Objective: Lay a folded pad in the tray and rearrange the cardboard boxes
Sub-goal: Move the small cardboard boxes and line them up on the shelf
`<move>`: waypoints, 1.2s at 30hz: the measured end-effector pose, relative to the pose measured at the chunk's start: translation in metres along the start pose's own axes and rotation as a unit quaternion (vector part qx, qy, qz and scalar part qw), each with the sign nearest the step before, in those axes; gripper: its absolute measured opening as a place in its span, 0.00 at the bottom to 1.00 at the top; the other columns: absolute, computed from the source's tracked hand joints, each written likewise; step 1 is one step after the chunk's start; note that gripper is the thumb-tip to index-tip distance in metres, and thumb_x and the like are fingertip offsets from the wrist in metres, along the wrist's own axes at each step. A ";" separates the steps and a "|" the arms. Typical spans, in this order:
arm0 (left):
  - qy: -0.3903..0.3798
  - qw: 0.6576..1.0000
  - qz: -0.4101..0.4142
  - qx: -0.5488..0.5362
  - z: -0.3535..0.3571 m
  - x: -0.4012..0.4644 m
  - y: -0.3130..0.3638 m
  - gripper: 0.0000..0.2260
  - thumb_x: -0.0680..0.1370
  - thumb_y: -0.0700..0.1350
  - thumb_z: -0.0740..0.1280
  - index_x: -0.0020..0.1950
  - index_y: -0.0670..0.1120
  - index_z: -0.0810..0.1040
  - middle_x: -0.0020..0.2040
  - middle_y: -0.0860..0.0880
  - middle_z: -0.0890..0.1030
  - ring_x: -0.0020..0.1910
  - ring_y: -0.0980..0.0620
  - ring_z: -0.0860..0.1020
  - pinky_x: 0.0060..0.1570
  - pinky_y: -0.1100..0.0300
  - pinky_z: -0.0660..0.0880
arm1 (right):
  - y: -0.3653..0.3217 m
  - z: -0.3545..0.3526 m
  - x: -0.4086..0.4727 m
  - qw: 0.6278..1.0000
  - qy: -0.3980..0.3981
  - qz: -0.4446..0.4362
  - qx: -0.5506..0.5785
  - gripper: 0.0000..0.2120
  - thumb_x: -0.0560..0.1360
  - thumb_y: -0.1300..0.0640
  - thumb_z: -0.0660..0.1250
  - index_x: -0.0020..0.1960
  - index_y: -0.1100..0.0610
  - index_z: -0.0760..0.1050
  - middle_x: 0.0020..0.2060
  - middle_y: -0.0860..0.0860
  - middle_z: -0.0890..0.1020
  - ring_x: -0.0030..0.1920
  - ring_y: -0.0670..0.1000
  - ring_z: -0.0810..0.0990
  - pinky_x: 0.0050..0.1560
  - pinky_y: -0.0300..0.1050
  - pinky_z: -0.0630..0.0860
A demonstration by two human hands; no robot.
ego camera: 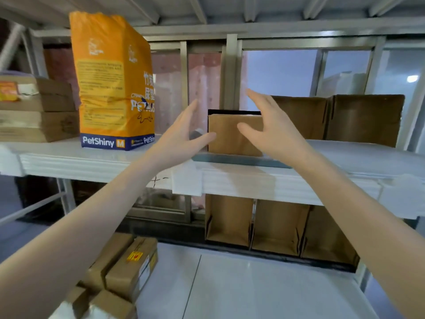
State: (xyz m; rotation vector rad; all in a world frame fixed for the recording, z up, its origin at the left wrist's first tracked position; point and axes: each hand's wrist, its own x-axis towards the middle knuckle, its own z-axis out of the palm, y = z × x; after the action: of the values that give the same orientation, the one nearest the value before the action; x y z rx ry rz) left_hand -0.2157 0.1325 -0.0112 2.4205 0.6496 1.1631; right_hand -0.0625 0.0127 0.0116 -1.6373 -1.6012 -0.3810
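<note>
- I am looking at a white shelf (96,161) in a metal rack, with windows behind it and a second white shelf (253,284) lying lower.
- A small cardboard box (227,137) is standing upright on the upper shelf, inside a shallow grey tray (241,160) at the shelf's front edge.
- My left hand (181,137) is reaching toward the left side of this box; its fingers (192,109) are spread and straight, holding nothing, and the thumb is just touching or almost touching the box edge, I cannot tell which.
- My right hand (273,132) is hovering in front of the box's right part, fingers also spread, not gripping anything.
- Two open brown boxes (365,120) are standing side by side behind the right hand.
- An orange PetShiny bag (112,84) is standing at the left, and flat cartons (36,109) are lying stacked further left.
- Under the upper shelf, three open cardboard compartments (278,226) are sitting in a row, and taped parcels (124,265) are lying at lower left.
</note>
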 end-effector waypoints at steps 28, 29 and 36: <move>-0.023 0.973 -0.225 0.053 -0.080 -0.228 -0.196 0.23 0.76 0.51 0.64 0.70 0.51 0.64 0.67 0.54 0.68 0.65 0.59 0.67 0.62 0.62 0.65 | -0.085 0.263 -0.097 0.941 -0.288 -0.111 0.137 0.31 0.77 0.51 0.62 0.76 0.47 0.52 0.76 0.45 0.54 0.75 0.44 0.52 0.68 0.36 0.52; -0.037 0.970 -0.237 0.050 -0.074 -0.232 -0.211 0.24 0.76 0.51 0.65 0.71 0.51 0.64 0.67 0.52 0.68 0.65 0.59 0.67 0.61 0.63 0.64 | -0.081 0.277 -0.099 0.939 -0.300 -0.079 0.147 0.31 0.77 0.51 0.62 0.76 0.47 0.52 0.76 0.45 0.54 0.75 0.45 0.52 0.70 0.38 0.53; -0.162 0.930 -0.329 0.018 -0.025 -0.244 -0.317 0.28 0.76 0.52 0.65 0.73 0.47 0.60 0.72 0.47 0.64 0.70 0.53 0.64 0.64 0.59 0.64 | -0.044 0.379 -0.116 0.902 -0.374 0.128 0.175 0.35 0.76 0.50 0.64 0.76 0.48 0.49 0.77 0.47 0.53 0.76 0.47 0.52 0.67 0.38 0.53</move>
State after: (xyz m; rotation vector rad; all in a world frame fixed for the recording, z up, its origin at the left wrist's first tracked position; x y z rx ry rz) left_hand -0.4470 0.2617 -0.3125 2.0770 1.2396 0.4674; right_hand -0.2385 0.1938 -0.2965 -1.7671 -1.8014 0.7274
